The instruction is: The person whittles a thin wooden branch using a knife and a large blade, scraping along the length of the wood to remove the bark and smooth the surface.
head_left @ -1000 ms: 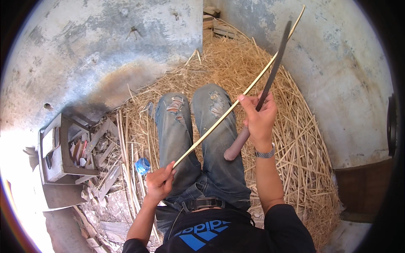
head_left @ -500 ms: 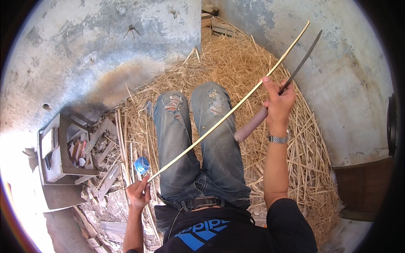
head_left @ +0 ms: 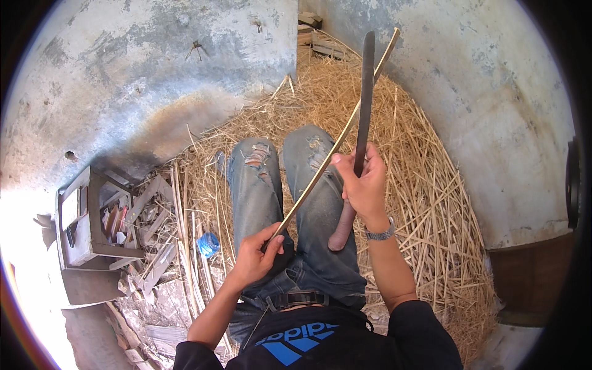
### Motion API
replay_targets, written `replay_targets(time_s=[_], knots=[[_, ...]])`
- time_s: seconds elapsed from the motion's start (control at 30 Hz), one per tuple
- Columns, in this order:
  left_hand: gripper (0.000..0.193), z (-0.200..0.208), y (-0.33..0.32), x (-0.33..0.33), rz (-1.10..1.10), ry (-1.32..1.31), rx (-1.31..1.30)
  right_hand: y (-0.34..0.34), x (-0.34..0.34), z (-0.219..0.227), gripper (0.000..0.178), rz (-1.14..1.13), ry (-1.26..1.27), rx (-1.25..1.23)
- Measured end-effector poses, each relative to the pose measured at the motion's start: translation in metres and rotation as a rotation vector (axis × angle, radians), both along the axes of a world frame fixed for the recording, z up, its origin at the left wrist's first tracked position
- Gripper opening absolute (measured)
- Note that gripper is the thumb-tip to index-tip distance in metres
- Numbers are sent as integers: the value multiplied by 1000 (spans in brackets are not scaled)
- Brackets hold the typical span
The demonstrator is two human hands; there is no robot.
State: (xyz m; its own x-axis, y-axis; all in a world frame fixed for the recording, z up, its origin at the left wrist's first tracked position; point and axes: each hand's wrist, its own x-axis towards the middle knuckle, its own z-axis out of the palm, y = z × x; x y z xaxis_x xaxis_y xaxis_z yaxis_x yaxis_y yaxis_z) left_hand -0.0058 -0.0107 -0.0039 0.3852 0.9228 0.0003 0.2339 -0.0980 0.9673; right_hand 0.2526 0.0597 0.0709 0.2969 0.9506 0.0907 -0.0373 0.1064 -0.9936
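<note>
My left hand (head_left: 256, 256) is closed round the lower end of a long, thin bamboo strip (head_left: 308, 190), just above my lap. The strip slants up and to the right, past my knees. In my right hand (head_left: 366, 185) is a long knife (head_left: 366, 86) with a dark, narrow blade and a thick, rounded brownish handle. My fingers grip the blade close to the handle, which hangs below the hand over my thigh. The blade points up and crosses the strip near its far end. My right thumb is beside the strip; whether it touches is hard to tell.
Shavings and split strips (head_left: 425, 203) cover the floor around my legs. A blue bundle of twine (head_left: 208, 245) lies left of my thigh. Farther left stands a wooden frame (head_left: 92, 216) with scraps inside. Grey walls (head_left: 172, 55) rise ahead and at the right.
My right hand has come left and down, and the knife has turned more upright across the strip. My left hand has moved right and up, over my lap. The strip has turned steeper.
</note>
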Motion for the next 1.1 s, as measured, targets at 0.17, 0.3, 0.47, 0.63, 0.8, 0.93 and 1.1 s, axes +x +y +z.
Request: replay_targets(time_s=[0.17, 0.3, 0.47, 0.63, 0.8, 0.93, 1.1], knots=[[40, 1, 18, 14, 110, -17, -2, 0, 13, 1, 26, 24, 88, -12], [42, 1, 31, 28, 110, -43, -57, -2, 22, 13, 29, -135, -16, 129], [43, 2, 39, 40, 93, -53, -90, -27, 16, 1, 31, -220, -19, 208], [43, 1, 46, 55, 49, -125, -134, -60, 4, -29, 33, 253, 153, 99], [44, 19, 49, 55, 19, -176, -268, -55, 0, -10, 26, 183, 142, -67], [46, 18, 58, 55, 25, -271, -294, -46, 21, 9, 32, 281, -271, -122], [46, 24, 64, 62, 58, -231, -313, -47, 28, -8, 47, 260, -862, -142]])
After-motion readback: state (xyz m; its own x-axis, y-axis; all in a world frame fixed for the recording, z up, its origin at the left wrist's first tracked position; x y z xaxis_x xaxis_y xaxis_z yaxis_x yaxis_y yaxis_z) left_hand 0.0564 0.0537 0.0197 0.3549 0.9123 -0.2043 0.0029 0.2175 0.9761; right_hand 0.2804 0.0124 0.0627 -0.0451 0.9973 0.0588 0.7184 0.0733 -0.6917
